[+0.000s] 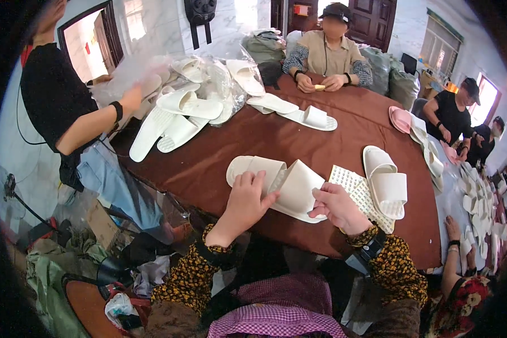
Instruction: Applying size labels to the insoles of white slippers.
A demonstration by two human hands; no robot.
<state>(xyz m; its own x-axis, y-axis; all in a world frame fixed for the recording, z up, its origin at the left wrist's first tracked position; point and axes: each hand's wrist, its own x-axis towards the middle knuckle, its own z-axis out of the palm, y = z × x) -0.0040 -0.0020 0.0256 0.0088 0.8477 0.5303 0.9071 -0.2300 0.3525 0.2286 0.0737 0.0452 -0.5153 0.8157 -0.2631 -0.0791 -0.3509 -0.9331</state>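
Note:
Two cream slippers lie against each other on the brown-covered table (pixel 343 141) before me. My left hand (pixel 247 197) rests on the left slipper (pixel 248 165), fingers on its strap and thumb stretched toward the other one. At the strap edge of the right slipper (pixel 299 190), my right hand (pixel 339 207) has its thumb and index finger pinched together. Whatever sits in that pinch is too small to make out. Beside this hand lie sheets of small stickers (pixel 349 183), partly under another cream slipper (pixel 387 186).
White slippers (pixel 180 112), some in clear plastic bags, are heaped at the far left by a standing person (pixel 62 101). Across the table sits another person (pixel 332 56) holding something small and yellowish. Pink slippers (pixel 400 119) and more workers are on the right.

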